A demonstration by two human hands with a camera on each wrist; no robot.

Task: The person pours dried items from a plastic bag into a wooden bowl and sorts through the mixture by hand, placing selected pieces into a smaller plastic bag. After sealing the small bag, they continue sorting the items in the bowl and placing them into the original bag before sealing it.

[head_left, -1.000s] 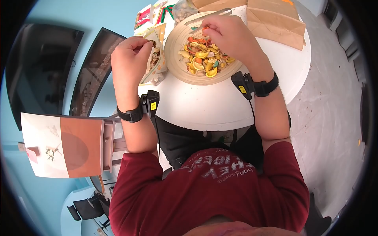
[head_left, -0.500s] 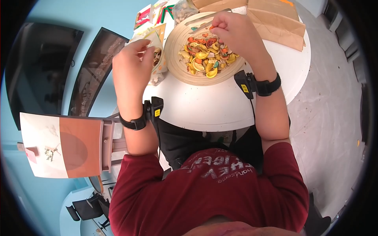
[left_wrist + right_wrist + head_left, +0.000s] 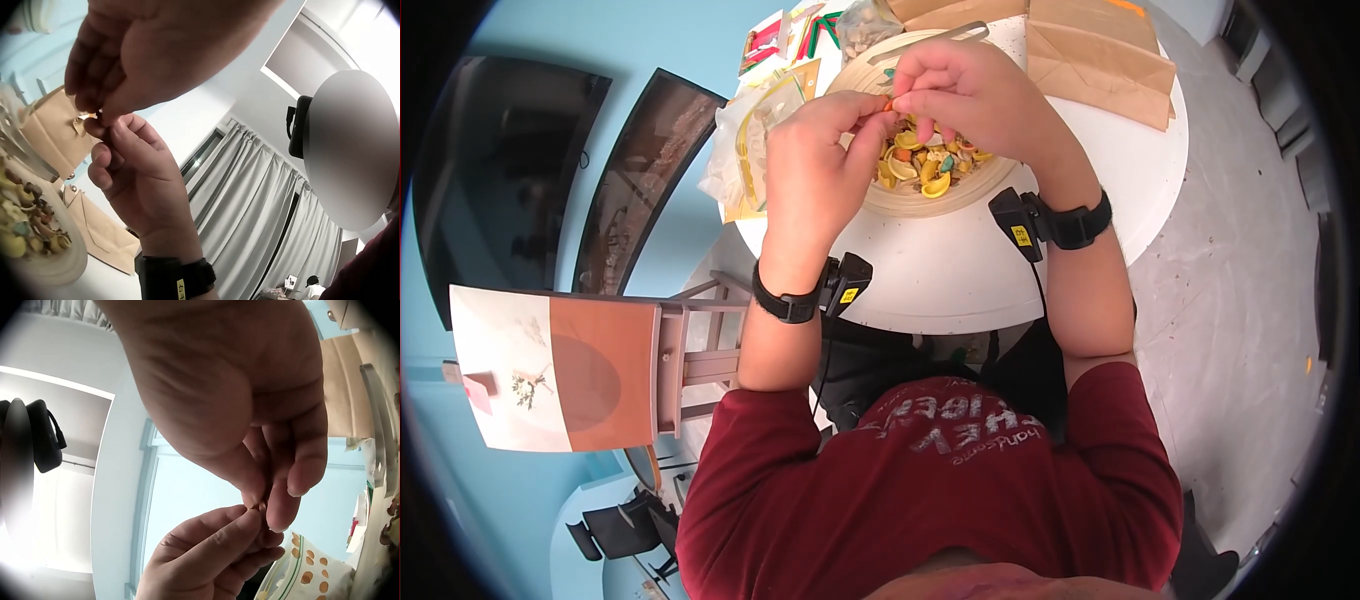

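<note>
Above a round wooden plate [image 3: 932,208], my two hands meet at the fingertips. Between them is a small orange piece [image 3: 889,104], mostly covered by fingers. The left hand [image 3: 818,150] pinches it from the left, thumb against fingertips. My right hand [image 3: 975,100] pinches it from the other side, its remaining fingers loosely bent, as the right wrist view shows. Under the hands lies a heap of dried potpourri-like pieces [image 3: 937,187], yellow, orange and teal. Left of the left hand stands a clear zip bag [image 3: 745,150], printed with orange dots in the right wrist view.
Metal tongs [image 3: 972,30] lie across the plate's far rim. Brown paper bags [image 3: 1100,65] stand at the back right of the white table [image 3: 960,275]. Behind the plate sits a filled clear bag [image 3: 866,28], with red and green strips [image 3: 818,35] beside it.
My left hand has moved from the zip bag rightward over the plate to the right hand. The right hand, holding the orange piece, has shifted slightly left, and the fingertips now meet.
</note>
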